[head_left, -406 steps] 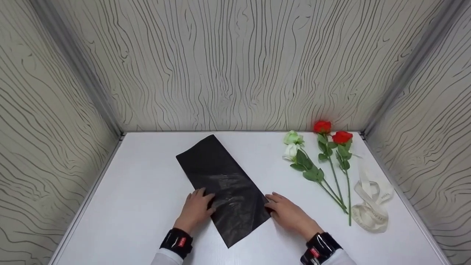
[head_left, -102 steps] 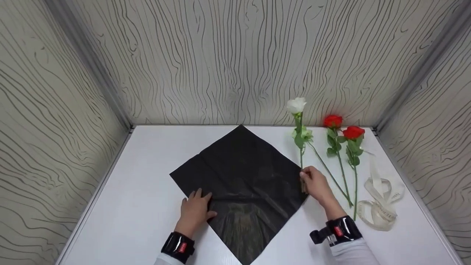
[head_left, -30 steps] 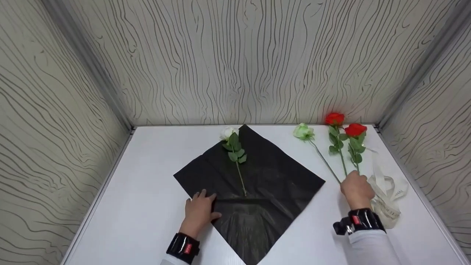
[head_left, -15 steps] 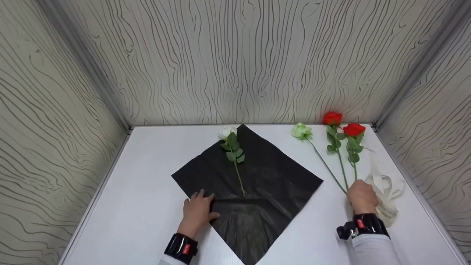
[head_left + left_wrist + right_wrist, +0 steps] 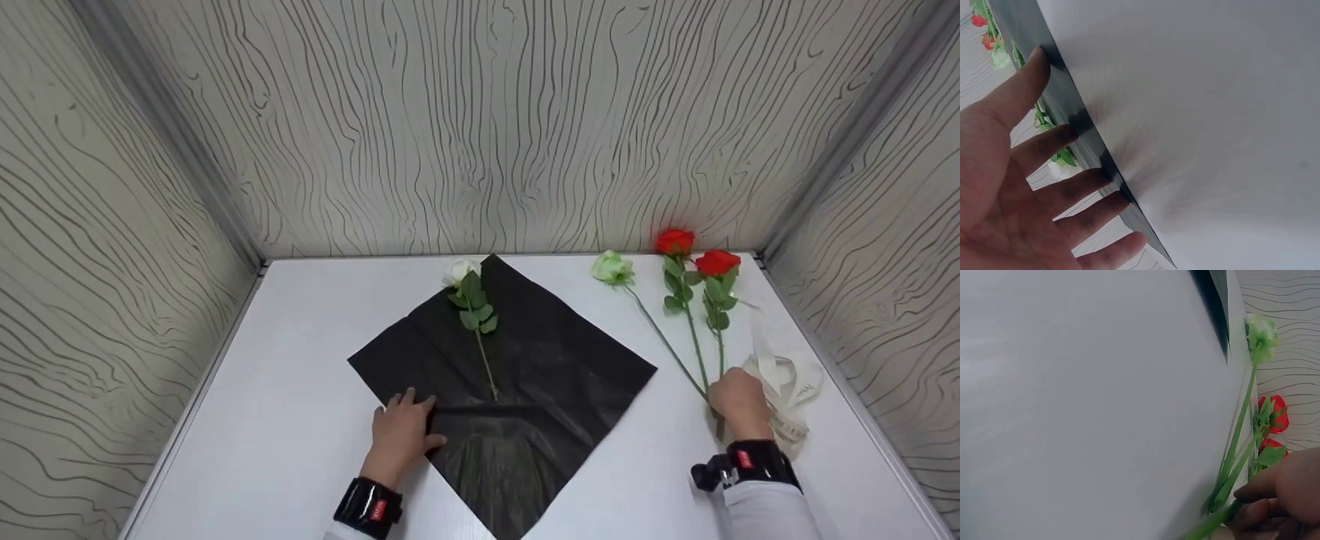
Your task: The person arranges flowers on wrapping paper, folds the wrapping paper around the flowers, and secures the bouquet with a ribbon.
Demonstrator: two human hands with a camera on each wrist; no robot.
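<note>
My left hand (image 5: 401, 431) lies with spread fingers on the left edge of a black wrapping sheet (image 5: 577, 360), which is opened out in a diamond. In the left wrist view, the fingertips (image 5: 1112, 174) press along that edge. A white rose (image 5: 460, 273) rests on the sheet, its bloom over the upper left edge. At the right, my right hand (image 5: 741, 405) pinches the lower stem of the nearer red rose (image 5: 718, 262). The right wrist view shows that stem (image 5: 1210, 526) between thumb and fingers, its cut end sticking out past them.
Left of the held rose lie a second red rose (image 5: 675, 241) and a pale green rose (image 5: 612, 268), their stems meeting near my right hand. A cream ribbon (image 5: 784, 375) is heaped beyond that hand. Patterned walls (image 5: 480, 150) enclose the white table (image 5: 300, 315).
The black sheet, earlier a narrow folded strip, has been opened out. My right hand carried the white rose onto it, then went right to the red rose's stem. My left hand stays at the sheet's edge.
</note>
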